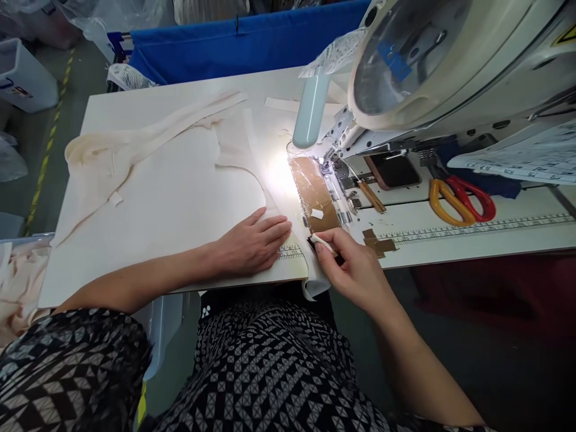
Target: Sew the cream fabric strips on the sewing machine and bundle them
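My left hand [256,241] lies flat on the white table, palm down, its fingertips on the lower part of a cream fabric piece [238,144]. That fabric runs down between my hands, and its end hangs over the table's front edge. My right hand [353,264] is closed in a pinch on a small rolled white end, with something dark beside it, near the brown taped plate [314,186]. The sewing machine [409,66] stands at the upper right, its lit needle area above the plate. Another cream fabric piece [103,162] lies spread at the left.
Scissors with yellow and red handles [463,201], a phone [393,170] and a wooden-handled tool [371,197] lie right of the needle area. A pale blue cylinder [311,111] stands over the plate's left. Behind the table hangs blue cloth [252,45].
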`<state>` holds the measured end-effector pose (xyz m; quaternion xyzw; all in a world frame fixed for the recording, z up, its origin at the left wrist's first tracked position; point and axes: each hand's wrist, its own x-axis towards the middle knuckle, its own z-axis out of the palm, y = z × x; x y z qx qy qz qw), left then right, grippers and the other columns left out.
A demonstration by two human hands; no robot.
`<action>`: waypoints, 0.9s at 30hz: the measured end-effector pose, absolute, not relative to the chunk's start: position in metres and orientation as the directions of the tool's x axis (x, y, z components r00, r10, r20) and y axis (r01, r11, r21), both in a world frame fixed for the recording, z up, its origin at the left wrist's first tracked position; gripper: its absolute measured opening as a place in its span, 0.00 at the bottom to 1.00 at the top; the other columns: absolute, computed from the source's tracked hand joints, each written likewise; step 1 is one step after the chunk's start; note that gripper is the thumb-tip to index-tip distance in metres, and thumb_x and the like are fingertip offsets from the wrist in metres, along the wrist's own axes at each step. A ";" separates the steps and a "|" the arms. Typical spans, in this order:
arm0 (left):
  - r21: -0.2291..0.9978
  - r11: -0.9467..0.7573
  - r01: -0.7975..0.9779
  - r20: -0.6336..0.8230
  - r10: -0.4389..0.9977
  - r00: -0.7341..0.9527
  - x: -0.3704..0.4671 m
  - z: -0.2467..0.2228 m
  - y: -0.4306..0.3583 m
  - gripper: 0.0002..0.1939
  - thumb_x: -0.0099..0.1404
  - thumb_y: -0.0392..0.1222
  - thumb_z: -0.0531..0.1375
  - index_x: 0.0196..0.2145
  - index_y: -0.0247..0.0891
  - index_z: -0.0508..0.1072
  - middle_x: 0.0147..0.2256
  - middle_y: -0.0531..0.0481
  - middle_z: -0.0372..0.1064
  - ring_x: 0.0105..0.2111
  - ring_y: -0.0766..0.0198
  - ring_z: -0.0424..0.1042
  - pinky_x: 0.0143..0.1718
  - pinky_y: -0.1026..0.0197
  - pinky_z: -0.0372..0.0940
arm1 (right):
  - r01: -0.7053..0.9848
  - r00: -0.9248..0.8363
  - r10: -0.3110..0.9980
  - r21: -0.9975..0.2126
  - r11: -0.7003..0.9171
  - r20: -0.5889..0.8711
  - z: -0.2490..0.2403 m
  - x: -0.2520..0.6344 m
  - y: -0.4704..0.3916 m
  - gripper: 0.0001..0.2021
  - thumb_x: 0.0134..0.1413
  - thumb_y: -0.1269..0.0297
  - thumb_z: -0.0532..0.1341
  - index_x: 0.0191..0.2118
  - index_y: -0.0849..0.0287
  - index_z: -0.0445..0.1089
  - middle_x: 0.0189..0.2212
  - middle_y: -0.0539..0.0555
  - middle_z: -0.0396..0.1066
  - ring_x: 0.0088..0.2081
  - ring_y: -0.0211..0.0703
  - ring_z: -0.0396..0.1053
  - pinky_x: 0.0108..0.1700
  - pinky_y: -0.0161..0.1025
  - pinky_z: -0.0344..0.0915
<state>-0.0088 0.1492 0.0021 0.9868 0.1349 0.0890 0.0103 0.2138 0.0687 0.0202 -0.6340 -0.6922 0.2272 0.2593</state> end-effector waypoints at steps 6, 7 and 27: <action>0.033 -0.966 0.257 0.200 0.259 0.945 -0.007 0.004 0.143 0.21 0.72 0.44 0.54 0.59 0.35 0.65 0.59 0.33 0.62 0.60 0.45 0.61 0.61 0.40 0.56 | 0.792 -0.086 0.991 -0.597 0.130 0.102 0.013 0.210 0.068 0.07 0.62 0.63 0.53 0.39 0.57 0.67 0.17 0.44 0.65 0.17 0.36 0.61 0.24 0.36 0.55; 0.029 -0.967 0.255 0.203 0.255 0.945 -0.007 0.004 0.142 0.22 0.71 0.45 0.54 0.60 0.36 0.65 0.59 0.32 0.62 0.60 0.44 0.61 0.61 0.40 0.56 | 0.797 -0.088 0.991 -0.589 0.132 0.103 0.013 0.210 0.068 0.07 0.62 0.63 0.53 0.39 0.57 0.67 0.17 0.44 0.65 0.17 0.36 0.61 0.24 0.36 0.55; -0.029 -0.929 0.368 0.213 0.354 0.911 -0.011 0.007 0.159 0.18 0.73 0.43 0.52 0.57 0.36 0.67 0.59 0.34 0.63 0.60 0.46 0.61 0.61 0.38 0.55 | 0.848 -0.166 0.983 -0.499 0.181 0.076 0.018 0.213 0.075 0.06 0.61 0.64 0.51 0.36 0.55 0.64 0.19 0.47 0.68 0.17 0.38 0.60 0.24 0.37 0.52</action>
